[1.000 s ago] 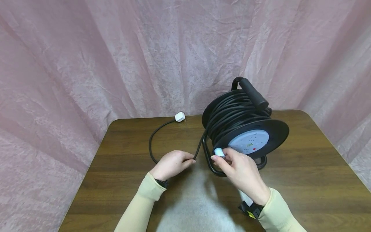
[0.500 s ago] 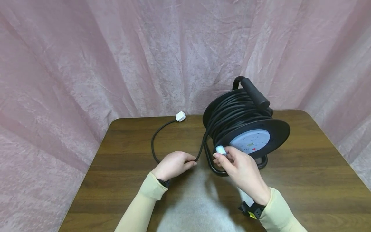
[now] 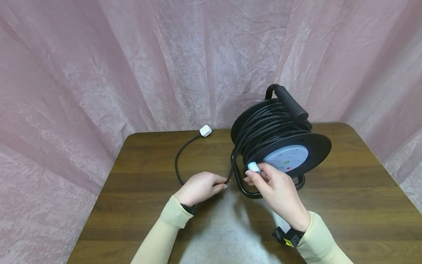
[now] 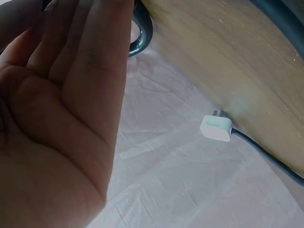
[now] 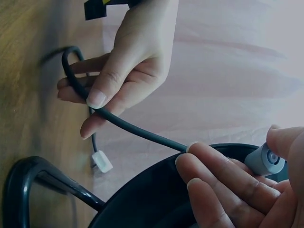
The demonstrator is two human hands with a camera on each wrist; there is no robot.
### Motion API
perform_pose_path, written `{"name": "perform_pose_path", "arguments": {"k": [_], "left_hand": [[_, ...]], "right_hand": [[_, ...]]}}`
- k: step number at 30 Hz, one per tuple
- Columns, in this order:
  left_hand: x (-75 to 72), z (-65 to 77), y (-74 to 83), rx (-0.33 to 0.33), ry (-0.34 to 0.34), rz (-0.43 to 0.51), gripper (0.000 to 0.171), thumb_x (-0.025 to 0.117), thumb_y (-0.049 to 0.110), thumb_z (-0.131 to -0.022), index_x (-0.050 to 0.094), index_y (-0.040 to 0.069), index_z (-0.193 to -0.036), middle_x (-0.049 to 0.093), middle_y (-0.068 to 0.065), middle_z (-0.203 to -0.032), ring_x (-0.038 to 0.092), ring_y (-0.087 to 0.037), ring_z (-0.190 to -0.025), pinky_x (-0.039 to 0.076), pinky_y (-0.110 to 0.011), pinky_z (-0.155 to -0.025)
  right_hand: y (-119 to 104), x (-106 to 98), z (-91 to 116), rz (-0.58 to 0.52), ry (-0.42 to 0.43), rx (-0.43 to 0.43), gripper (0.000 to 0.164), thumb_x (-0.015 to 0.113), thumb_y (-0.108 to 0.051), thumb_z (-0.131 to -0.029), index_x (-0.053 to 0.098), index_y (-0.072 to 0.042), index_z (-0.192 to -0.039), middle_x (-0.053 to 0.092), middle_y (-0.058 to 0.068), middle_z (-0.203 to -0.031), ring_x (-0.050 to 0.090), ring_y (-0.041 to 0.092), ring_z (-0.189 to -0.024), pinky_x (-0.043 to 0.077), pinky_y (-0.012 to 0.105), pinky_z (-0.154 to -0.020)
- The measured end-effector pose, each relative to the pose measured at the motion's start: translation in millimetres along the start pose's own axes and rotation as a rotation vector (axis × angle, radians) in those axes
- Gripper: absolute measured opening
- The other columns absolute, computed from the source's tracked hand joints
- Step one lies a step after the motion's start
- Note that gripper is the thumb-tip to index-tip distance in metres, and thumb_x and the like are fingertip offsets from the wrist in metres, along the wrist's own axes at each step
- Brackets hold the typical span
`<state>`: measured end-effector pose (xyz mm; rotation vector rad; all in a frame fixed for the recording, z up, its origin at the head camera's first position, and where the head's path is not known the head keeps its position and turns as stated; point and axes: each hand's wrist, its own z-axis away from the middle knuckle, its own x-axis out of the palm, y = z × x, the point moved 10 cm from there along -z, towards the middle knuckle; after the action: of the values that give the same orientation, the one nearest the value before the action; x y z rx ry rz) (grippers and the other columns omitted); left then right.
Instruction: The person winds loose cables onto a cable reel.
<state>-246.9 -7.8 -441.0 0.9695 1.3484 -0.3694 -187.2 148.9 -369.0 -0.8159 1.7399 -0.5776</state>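
Note:
A black cable reel [image 3: 270, 124] stands on the table, cable wound round its drum and a pale socket plate [image 3: 290, 156] on its near face. My right hand [image 3: 278, 190] pinches the light-coloured crank knob [image 3: 253, 167] between thumb and forefinger; the right wrist view shows the knob [image 5: 265, 160] end-on, other fingers extended. To the left, my left hand [image 3: 202, 187] pinches the black cable [image 5: 147, 135] between thumb and fingers. From there the cable runs up to the drum, and its other end loops back to a white plug [image 3: 205, 130] by the table's far edge.
The reel's tubular black frame [image 3: 242, 190] rests on the wooden table [image 3: 132, 205], with a padded carry handle [image 3: 291, 104] on top. A pink curtain [image 3: 165, 66] hangs right behind the table's far edge.
My left hand has shifted slightly right along with the held cable. The right hand keeps its pinch on the knob. The whole head view has shifted a little.

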Motion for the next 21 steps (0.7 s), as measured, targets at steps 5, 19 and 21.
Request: {"name": "perform_pose_path", "arguments": {"k": [5, 19, 21], "left_hand": [[-2.3, 1.3, -2.4, -0.017, 0.0, -0.016, 0.012, 0.064, 0.03, -0.098, 0.074, 0.024, -0.095, 0.058, 0.016, -0.075, 0.055, -0.004, -0.068, 0.049, -0.028, -0.063], [-9.1, 3.8, -0.9, -0.017, 0.023, -0.002, 0.014, 0.063, 0.031, -0.098, 0.075, 0.023, -0.098, 0.062, 0.016, -0.079, 0.056, -0.002, -0.071, 0.051, -0.028, -0.067], [-11.4, 4.0, -0.6, -0.011, 0.04, 0.004, 0.013, 0.064, 0.029, -0.098, 0.075, 0.022, -0.099, 0.064, 0.015, -0.081, 0.056, -0.002, -0.072, 0.052, -0.028, -0.069]], "right_hand": [[-4, -6, -1, -0.009, 0.026, -0.02, 0.021, 0.058, -0.046, -0.099, 0.065, -0.027, -0.101, 0.069, -0.022, -0.085, 0.066, -0.002, -0.079, 0.051, 0.029, -0.065], [-16, -28, 1, 0.077, 0.174, -0.111, 0.01, 0.067, -0.033, -0.096, 0.067, -0.025, -0.101, 0.067, -0.021, -0.081, 0.06, 0.001, -0.068, 0.046, 0.025, -0.056], [-20, -33, 3, 0.103, 0.234, -0.145, 0.013, 0.073, -0.03, -0.091, 0.067, -0.022, -0.1, 0.066, -0.019, -0.077, 0.054, 0.002, -0.06, 0.041, 0.021, -0.052]]}}
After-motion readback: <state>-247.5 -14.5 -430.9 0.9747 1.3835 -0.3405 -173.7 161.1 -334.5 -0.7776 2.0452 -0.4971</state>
